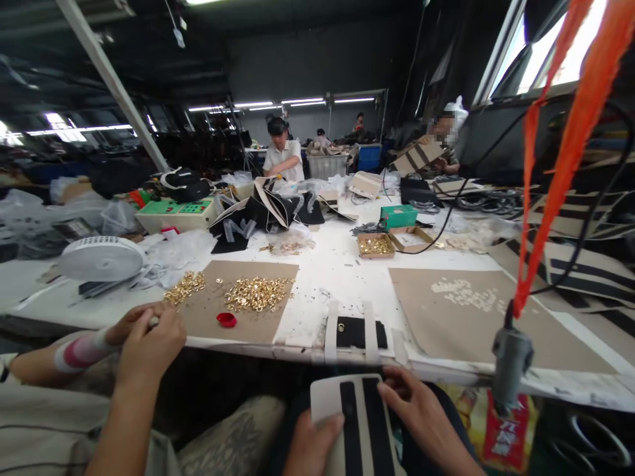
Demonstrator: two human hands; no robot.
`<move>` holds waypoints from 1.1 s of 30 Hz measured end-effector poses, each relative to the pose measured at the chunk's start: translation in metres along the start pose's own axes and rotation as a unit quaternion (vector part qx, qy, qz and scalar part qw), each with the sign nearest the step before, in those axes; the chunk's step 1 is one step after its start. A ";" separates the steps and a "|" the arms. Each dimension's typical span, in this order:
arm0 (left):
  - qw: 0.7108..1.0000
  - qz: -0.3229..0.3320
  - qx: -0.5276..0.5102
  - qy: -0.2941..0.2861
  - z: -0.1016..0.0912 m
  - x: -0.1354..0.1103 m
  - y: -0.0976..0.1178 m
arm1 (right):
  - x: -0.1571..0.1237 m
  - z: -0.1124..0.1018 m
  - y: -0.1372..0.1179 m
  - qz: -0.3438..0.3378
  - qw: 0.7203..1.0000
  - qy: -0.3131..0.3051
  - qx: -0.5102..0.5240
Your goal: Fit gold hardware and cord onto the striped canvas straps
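Low in the view, my left hand (pixel 311 444) and my right hand (pixel 421 411) hold a cream piece with black stripes (pixel 358 423) over my lap. The left hand grips its lower left edge with the thumb on top. The right hand's fingers close on its upper right edge. Just beyond, on the white table's (pixel 342 264) front edge, lies a black patch with cream straps and a gold eyelet (pixel 355 332).
A co-worker's hands (pixel 146 338) at my left hold a pink-and-white object. Gold eyelets (pixel 255 293) and a red cap (pixel 227 320) lie on brown card. A tool (pixel 510 360) hangs on an orange cord (pixel 560 172) at right. Other people work at the far end.
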State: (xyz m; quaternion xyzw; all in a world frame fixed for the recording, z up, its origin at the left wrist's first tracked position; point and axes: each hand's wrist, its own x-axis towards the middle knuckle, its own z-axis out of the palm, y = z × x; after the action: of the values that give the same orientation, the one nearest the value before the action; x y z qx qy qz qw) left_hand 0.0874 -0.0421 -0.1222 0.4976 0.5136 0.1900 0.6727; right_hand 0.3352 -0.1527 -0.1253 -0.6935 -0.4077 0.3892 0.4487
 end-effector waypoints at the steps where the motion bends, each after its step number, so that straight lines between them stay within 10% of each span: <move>1: 1.000 0.006 -0.003 -0.007 0.010 -0.004 -0.003 | -0.006 0.000 -0.001 0.008 0.999 -0.034 0.033; 6: 0.999 0.036 -0.030 -0.010 0.042 -0.019 -0.015 | -0.009 0.001 -0.021 0.033 0.965 -0.184 0.186; 17: 0.991 0.079 -0.104 0.022 0.041 0.002 0.026 | 0.034 0.018 -0.057 0.077 0.987 -0.139 0.029; 33: 0.966 0.173 0.173 0.084 0.022 0.063 0.095 | 0.110 0.022 -0.085 0.017 0.961 -0.054 -0.269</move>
State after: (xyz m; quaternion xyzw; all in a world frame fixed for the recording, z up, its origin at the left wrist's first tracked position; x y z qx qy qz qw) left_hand 0.1563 0.0368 -0.0724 0.6698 0.4995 0.2531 0.4876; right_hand 0.3372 -0.0228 -0.0713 -0.7734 -0.5095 0.3093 0.2160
